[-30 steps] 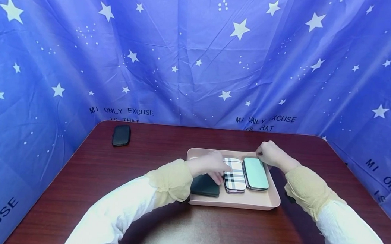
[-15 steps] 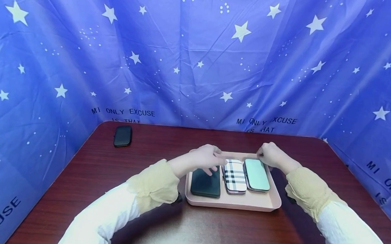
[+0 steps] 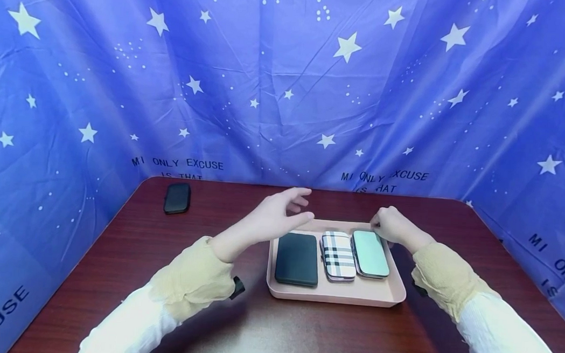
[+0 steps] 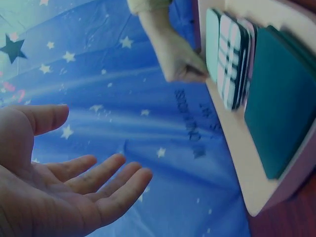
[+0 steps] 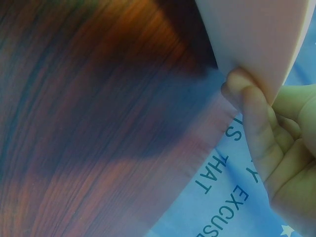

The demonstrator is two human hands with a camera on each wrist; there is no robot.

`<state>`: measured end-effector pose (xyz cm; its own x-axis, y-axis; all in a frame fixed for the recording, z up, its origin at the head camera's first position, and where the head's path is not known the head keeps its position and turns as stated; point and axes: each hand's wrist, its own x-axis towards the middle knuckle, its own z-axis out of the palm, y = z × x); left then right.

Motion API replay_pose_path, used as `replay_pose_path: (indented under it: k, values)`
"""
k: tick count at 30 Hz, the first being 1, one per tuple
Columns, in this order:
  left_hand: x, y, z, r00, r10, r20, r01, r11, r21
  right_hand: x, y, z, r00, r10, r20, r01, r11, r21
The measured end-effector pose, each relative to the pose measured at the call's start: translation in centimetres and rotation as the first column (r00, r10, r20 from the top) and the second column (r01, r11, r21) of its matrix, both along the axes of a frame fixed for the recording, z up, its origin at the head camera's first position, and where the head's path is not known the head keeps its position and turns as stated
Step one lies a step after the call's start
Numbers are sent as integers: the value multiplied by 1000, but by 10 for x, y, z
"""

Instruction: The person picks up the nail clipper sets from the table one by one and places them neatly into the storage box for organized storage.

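My left hand (image 3: 271,218) is raised over the back left corner of a pale pink tray (image 3: 335,294). Its fingers are spread and loosely bent, and the palm holds nothing in the left wrist view. At the tray's back right corner my right hand (image 3: 392,225) pinches the rim; the right wrist view shows fingertips (image 5: 239,81) against the outer wall and the thumb on the other side. Lying side by side in the tray are a dark green flat case (image 3: 298,259), a black-and-white plaid case (image 3: 339,255) and a mint green case (image 3: 371,254).
Toward the back left of the brown wooden table (image 3: 126,275) lies a small black case (image 3: 177,197), apart from the tray. A blue curtain (image 3: 288,90) with white stars hangs right behind the table and along both sides.
My left hand has lifted away from the cases and moved left and back, uncovering the dark green case. The right hand stays at the tray corner.
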<state>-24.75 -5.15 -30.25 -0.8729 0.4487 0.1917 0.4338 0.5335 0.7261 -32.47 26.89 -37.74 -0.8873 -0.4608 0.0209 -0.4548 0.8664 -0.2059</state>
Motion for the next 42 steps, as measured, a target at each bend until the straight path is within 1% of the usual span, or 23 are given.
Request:
replay_pose_path:
  k: [3,5,7,9,12,16,19,23,29,32,38,42]
  values:
    - [-2,-12,2,995,53,-89,-53,999,4,1,-1,2,1000,4,-8,-5,1000,-5]
    - [-5,-20,2,984,88,-153,-89,996,3,1,-1,2,1000,9,-5,-9,1000,-10]
    - [-7,-27,2,969,115,-217,-119,993,-2,1,-1,2,1000,11,1,-11,1000,-12]
    - [-10,-34,0,950,136,-281,-145,989,-13,1,-1,2,1000,12,8,-12,1000,-14]
    - [-12,-42,-2,924,158,-349,-178,984,-27,1,0,2,1000,10,10,-10,1000,-13]
    - [-15,-52,-10,893,200,-402,-244,968,-62,0,0,1,1000,5,10,-5,1000,-11]
    - [-20,-60,-16,874,229,-430,-297,950,-98,0,1,1,1000,5,11,-4,1000,-17]
    - [-28,-73,-25,849,251,-466,-352,925,-144,0,1,0,1000,5,13,-5,1000,-25]
    - [-45,-98,-35,800,296,-521,-444,877,-183,0,1,0,1000,3,20,-2,999,-42]
    - [-52,-111,-38,791,317,-524,-475,857,-199,0,2,-1,1000,3,21,-2,999,-40]
    - [-64,-136,-44,790,345,-507,-514,823,-242,-2,4,-3,1000,2,13,-2,999,-33]
    - [-68,-148,-48,791,358,-496,-532,803,-270,-3,4,-4,1000,0,16,1,999,-38]
